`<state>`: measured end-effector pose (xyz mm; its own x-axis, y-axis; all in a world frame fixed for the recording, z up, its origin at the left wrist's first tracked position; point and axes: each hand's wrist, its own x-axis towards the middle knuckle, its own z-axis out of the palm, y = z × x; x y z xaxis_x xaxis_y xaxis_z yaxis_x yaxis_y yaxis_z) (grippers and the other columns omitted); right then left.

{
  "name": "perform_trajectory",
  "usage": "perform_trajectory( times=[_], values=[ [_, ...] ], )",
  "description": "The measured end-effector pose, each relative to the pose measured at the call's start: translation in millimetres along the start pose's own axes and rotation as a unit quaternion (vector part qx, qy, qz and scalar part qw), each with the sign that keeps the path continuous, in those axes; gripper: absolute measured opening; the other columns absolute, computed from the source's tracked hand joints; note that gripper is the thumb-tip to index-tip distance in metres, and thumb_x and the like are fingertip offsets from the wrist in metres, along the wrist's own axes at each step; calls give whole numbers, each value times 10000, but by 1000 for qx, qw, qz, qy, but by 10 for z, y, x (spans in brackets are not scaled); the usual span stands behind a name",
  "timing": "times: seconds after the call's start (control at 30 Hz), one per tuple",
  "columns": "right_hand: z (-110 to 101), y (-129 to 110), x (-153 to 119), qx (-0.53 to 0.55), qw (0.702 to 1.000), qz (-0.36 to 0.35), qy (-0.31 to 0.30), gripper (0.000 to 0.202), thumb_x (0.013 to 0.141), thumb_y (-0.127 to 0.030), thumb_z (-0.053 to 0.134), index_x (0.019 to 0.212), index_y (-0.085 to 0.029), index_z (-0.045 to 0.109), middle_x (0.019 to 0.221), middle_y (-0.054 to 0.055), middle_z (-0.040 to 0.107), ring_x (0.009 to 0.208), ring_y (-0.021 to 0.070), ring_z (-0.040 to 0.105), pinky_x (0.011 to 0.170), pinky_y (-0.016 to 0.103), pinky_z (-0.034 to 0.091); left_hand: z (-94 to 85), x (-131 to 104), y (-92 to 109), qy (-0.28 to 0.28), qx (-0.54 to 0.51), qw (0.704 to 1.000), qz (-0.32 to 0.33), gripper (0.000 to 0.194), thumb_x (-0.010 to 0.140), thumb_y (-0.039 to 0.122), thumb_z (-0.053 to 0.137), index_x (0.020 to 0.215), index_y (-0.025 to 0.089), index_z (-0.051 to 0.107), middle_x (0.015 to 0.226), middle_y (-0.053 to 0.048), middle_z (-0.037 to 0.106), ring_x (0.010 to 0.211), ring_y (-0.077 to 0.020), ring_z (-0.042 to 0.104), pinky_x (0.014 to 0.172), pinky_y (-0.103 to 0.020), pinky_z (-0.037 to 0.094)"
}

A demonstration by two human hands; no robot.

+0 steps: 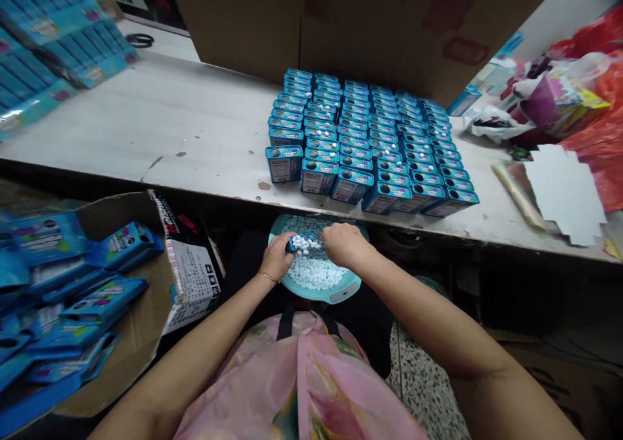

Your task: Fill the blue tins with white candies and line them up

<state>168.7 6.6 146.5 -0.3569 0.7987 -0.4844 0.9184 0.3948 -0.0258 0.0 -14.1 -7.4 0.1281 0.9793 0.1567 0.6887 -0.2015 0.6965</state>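
Above a teal basin (341, 294), left hand (276, 258) gripping blue box (291, 244), right hand (343, 245) clenched, tabletop boxes (365, 141) with illegible lettering (360, 180)

The basin (311, 293) held pellets (316, 274), with a cardboard carton (139, 330) of small boxes (104, 300) to its left and a worktable (204, 141) bearing rowed boxes (357, 140) behind it.

A: Back of worktop (204, 125)?
B: Big brown carton (370, 31), reddish oval mark low on its right side. Dark printed box (163, 5) left of it, black ring-shaped item (140, 40) near that. Can't tell what the ring is.
A: Right end?
B: Red plastic bags (598, 161), purple-and-yellow packaging (559, 106) beside them. White flat card (567, 193), stepped edges, yellowish strip (520, 196) just left of it.
A: Below?
B: Speckled floor (423, 381). Thin dark cables (579, 352) lower right.
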Motion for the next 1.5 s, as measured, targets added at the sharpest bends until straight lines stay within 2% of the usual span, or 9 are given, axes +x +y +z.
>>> perform_trajectory(
  times=[0.33,0.57,0.67,0.77,0.87,1.07,1.17,1.3,1.5],
  values=[
    [121,238,-33,7,1000,19,3,330,770,-163,380,1012,-200,602,987,122,608,900,230,570,740,331,410,-16,68,23,-23,-58,998,13,375,633,174,562,1007,192,533,985,-35,595,908,-190,536,817,-310,417],
    [12,108,-173,-1,999,5,33,291,771,-133,366,931,-176,606,915,128,614,848,240,580,712,338,407,6,108,72,-14,-34,999,11,357,627,150,561,981,193,549,988,-44,601,924,-203,528,841,-334,401],
    [22,244,-262,-4,999,0,49,294,786,-135,356,929,-192,606,922,114,613,864,235,573,729,336,398,-24,103,37,-7,-49,999,-12,350,629,168,571,978,195,550,979,-38,603,911,-196,538,833,-325,408],
    [273,512,-187,16,999,19,43,327,798,-143,365,1019,-246,583,995,88,603,934,220,549,764,317,389,-128,75,29,21,-76,995,-63,364,633,250,596,990,202,543,951,-23,607,867,-180,556,803,-305,425],
    [757,632,79,52,994,92,20,361,810,-140,350,1083,-250,560,1050,94,588,936,213,553,753,307,405,-263,35,30,61,-83,990,-94,394,628,324,610,993,195,541,908,-11,605,814,-165,562,774,-285,432],
    [1554,146,508,103,991,84,-9,342,816,-122,350,1039,-180,603,1001,114,618,926,190,558,773,268,411,-373,-17,-45,81,-81,988,-104,399,618,320,616,988,189,543,887,-7,601,794,-161,558,759,-285,433],
    [1672,42,551,180,982,51,-25,356,756,-89,442,1057,-182,607,1037,85,621,959,174,547,808,218,382,-365,-22,-69,83,-84,987,-112,403,617,313,612,994,190,544,896,-7,606,806,-165,560,764,-292,435],
    [1692,228,546,308,950,27,-43,424,665,-21,470,1049,-117,622,1016,71,639,960,165,548,814,180,372,-366,-16,-57,81,-86,986,-117,410,604,327,625,981,184,551,871,-5,611,789,-166,563,750,-287,438],
    [1452,587,310,392,920,-18,-16,479,631,-56,439,1047,-203,625,936,-19,661,870,153,572,747,216,425,-332,8,-56,73,-78,989,-99,392,624,331,619,984,193,545,886,-9,609,802,-167,564,755,-290,437]
  ],
)
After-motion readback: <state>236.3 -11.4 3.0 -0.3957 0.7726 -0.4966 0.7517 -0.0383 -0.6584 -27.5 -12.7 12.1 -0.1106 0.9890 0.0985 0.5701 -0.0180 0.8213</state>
